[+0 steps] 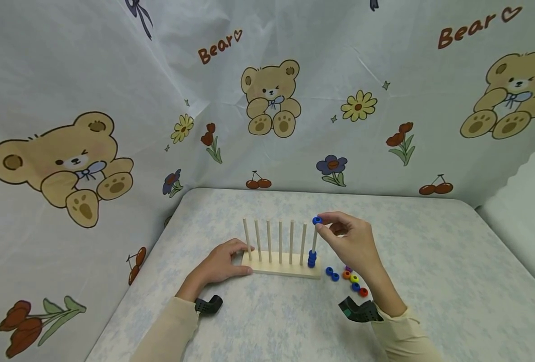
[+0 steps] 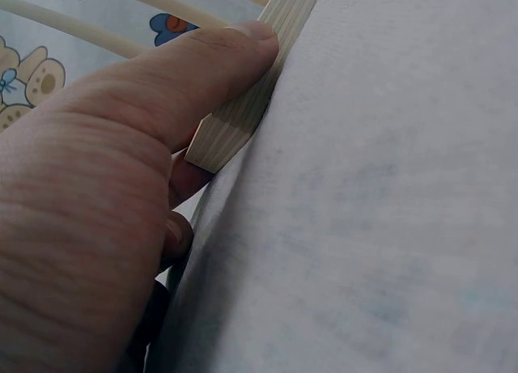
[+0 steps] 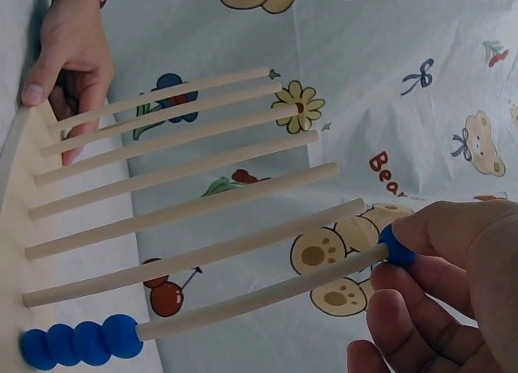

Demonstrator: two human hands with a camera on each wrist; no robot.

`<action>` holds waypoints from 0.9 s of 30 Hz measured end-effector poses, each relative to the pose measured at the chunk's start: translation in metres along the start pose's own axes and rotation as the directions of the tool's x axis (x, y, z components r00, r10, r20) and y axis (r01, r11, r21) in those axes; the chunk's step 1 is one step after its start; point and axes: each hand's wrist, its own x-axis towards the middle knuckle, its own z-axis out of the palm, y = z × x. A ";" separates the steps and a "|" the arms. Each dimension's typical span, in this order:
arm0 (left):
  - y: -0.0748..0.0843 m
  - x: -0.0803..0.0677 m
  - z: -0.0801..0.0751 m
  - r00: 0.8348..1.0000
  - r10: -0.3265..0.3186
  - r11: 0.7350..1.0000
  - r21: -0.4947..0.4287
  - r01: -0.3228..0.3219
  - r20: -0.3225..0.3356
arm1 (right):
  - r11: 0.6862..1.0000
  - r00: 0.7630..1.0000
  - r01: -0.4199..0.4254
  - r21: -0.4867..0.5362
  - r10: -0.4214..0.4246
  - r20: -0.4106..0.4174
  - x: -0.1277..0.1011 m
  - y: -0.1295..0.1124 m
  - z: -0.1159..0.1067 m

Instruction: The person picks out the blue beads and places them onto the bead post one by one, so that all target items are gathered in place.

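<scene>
A pale wooden peg stand (image 1: 276, 270) with several upright pegs rests on the table. My left hand (image 1: 224, 261) grips its left end, the thumb along the front edge of the base as the left wrist view shows. Between thumb and index finger, my right hand (image 1: 350, 241) pinches a blue bead (image 3: 396, 245) at the top of the rightmost peg (image 3: 259, 298). The peg's tip meets the bead in the right wrist view. Several blue beads (image 3: 89, 343) are stacked at the foot of that same peg. The other pegs carry no beads.
Two loose blue beads (image 1: 332, 274) lie just right of the stand. Past them, partly below the right forearm, are a purple, an orange (image 1: 346, 275), a yellow (image 1: 354, 278), a blue and a red bead (image 1: 363, 292). A bear-print cloth (image 1: 321, 60) hangs behind the table (image 1: 276, 322).
</scene>
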 end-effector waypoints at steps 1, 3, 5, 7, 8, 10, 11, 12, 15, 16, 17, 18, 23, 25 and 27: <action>0.000 0.000 0.000 1.000 0.000 1.000 -0.004 0.000 0.001 | 1.000 1.000 -0.001 -0.004 0.001 0.001 0.000 0.000 0.000; 0.001 -0.001 -0.001 1.000 0.001 1.000 -0.010 -0.001 0.002 | 1.000 1.000 -0.003 -0.012 0.003 0.003 0.000 0.001 0.000; 0.002 -0.001 -0.001 1.000 0.003 1.000 -0.014 -0.003 0.001 | 1.000 1.000 -0.006 -0.020 0.006 0.004 0.000 0.001 0.001; 0.002 -0.001 -0.001 1.000 0.005 1.000 -0.011 -0.005 -0.001 | 1.000 1.000 -0.008 -0.023 0.008 0.007 0.000 0.001 0.001; 0.002 -0.001 -0.001 1.000 0.007 1.000 -0.010 -0.007 -0.002 | 1.000 1.000 -0.009 -0.024 0.009 0.009 0.000 0.001 0.001; 0.002 -0.001 -0.001 1.000 0.007 1.000 -0.010 -0.007 -0.004 | 1.000 1.000 -0.011 -0.025 0.012 0.013 0.000 0.001 0.001; 0.002 0.000 -0.001 1.000 0.008 1.000 -0.011 -0.008 -0.004 | 1.000 1.000 -0.013 -0.026 0.013 0.015 0.000 0.001 0.001; 0.001 0.000 -0.002 1.000 0.011 1.000 -0.008 -0.011 -0.005 | 1.000 1.000 -0.014 -0.026 0.014 0.018 0.000 0.001 0.001; 0.001 0.000 -0.001 1.000 0.011 1.000 -0.005 -0.011 -0.002 | 0.999 1.000 -0.020 -0.030 0.021 0.023 0.000 0.001 0.001; 0.001 0.001 0.000 1.000 0.011 1.000 -0.004 -0.011 -0.001 | 0.999 0.999 -0.022 -0.033 0.023 0.023 0.000 0.001 0.001; 0.000 0.001 0.000 1.000 0.011 1.000 -0.001 -0.011 0.000 | 0.999 0.999 -0.024 -0.036 0.025 0.025 0.000 0.001 0.001; 0.000 0.001 0.000 1.000 0.011 1.000 -0.002 -0.011 0.000 | 0.999 0.999 -0.026 -0.038 0.027 0.026 0.000 0.001 0.001; -0.001 0.001 0.001 1.000 0.016 1.000 -0.002 -0.016 -0.005 | 0.998 0.999 -0.034 -0.050 0.036 0.033 0.000 0.001 0.001; -0.002 0.001 0.001 1.000 0.017 1.000 0.000 -0.017 -0.009 | 0.998 0.999 -0.036 -0.051 0.038 0.035 0.000 0.000 0.000; -0.002 0.001 0.001 1.000 0.016 1.000 0.001 -0.016 -0.013 | 0.998 0.999 -0.038 -0.054 0.040 0.036 0.000 0.000 0.000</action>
